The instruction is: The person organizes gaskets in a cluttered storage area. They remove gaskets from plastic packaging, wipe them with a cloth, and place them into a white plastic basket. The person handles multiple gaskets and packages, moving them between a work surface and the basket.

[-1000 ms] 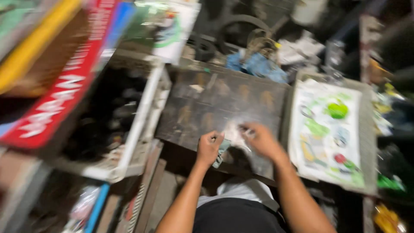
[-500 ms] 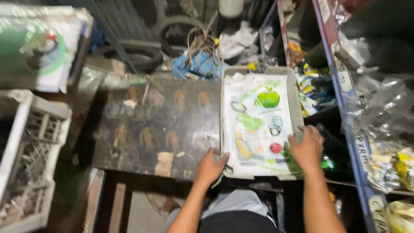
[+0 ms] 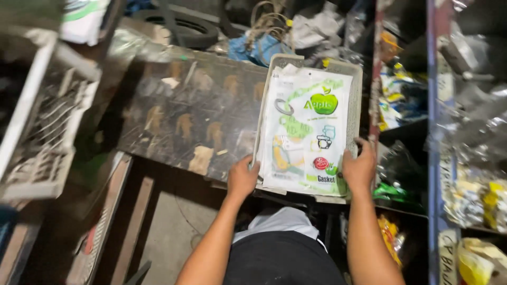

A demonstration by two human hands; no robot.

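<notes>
Both hands grip a shallow grey plastic tray (image 3: 357,79) w/ a stack of white printed packets (image 3: 306,132) lying flat in it. Left hand (image 3: 242,178) is curled over the tray's near left corner, thumb on the rim beside the packets; right hand (image 3: 359,168) is clamped on the near right edge, fingers wrapped over the rim. Tray sits at the right end of the dark patterned table (image 3: 185,116), its near edge seeming to overhang the table's front edge above the person's lap; can't tell how much of the base is still supported. Risks as I judge them: grip is only on the near side, so the far end could dip & the top packet, glossy and loose, could slide off twd the clutter of blue cloth (image 3: 253,47) and cord at the table's back edge. Right side is tight against the shelf upright (image 3: 376,89), so a swing that way could knock the rim & jolt the stack. The basket crate (image 3: 47,132) at the table's left is well apart, no issue there. Light is dim, edges hard to read.
</notes>
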